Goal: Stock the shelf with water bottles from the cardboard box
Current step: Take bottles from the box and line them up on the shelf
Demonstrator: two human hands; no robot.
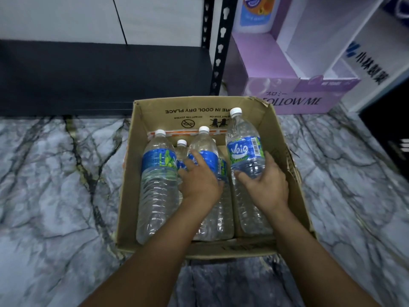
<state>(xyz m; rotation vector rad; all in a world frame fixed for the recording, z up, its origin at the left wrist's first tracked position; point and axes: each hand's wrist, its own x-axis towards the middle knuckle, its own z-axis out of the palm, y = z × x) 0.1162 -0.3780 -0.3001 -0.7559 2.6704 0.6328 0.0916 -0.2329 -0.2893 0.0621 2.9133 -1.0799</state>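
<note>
Left hand (200, 180) is curled on the middle bottle (204, 149), right hand (266, 185) round the end bottle (243, 138); either could be dropped if plastic under the grip is buckled.

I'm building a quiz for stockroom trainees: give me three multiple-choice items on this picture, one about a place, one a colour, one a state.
1. Where does the cardboard box stand?
A. on a wooden table
B. on the marbled floor
C. on a trolley

2. What colour are the bottle caps?
A. white
B. red
C. green

3. What is the right hand doing?
A. lying flat on the ground
B. hanging idle outside the box
C. gripping the rightmost bottle

Answers: 1 B, veined marble pattern surrounds the box on every side; 2 A, every cap in view is white; 3 C, its fingers and thumb curl round that bottle below the label.
</note>
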